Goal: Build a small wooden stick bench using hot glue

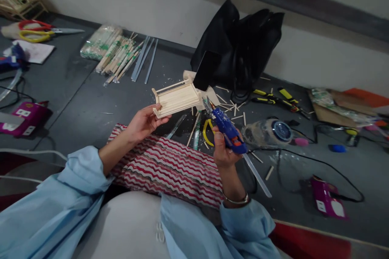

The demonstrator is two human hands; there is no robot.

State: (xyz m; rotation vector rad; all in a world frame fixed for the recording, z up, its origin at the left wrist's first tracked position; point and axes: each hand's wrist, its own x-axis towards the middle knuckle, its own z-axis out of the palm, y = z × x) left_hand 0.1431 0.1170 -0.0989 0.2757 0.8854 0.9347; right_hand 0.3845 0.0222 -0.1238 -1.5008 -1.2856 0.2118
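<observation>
My left hand [147,121] grips the near left corner of a small wooden stick model [176,99], a flat slatted panel with short posts and rails at its edges. It is held up over the table. In my right hand [225,147] is a blue hot glue gun [227,127], its nozzle pointing up and left, close to the model's right end. A clear glue stick [257,176] pokes out of the gun's back. Below the gun, a yellow scissor handle [208,132] shows in part. Under my forearms lies a red-and-white wavy striped cloth [170,166].
A black bag [240,44] leans on the wall, a phone [207,69] before it. Wrapped stick bundles [117,54] lie back left. Yellow-black pliers [273,99], a plastic bottle [264,131] and a purple box [328,198] are right. Red-yellow scissors [39,31] lie far left.
</observation>
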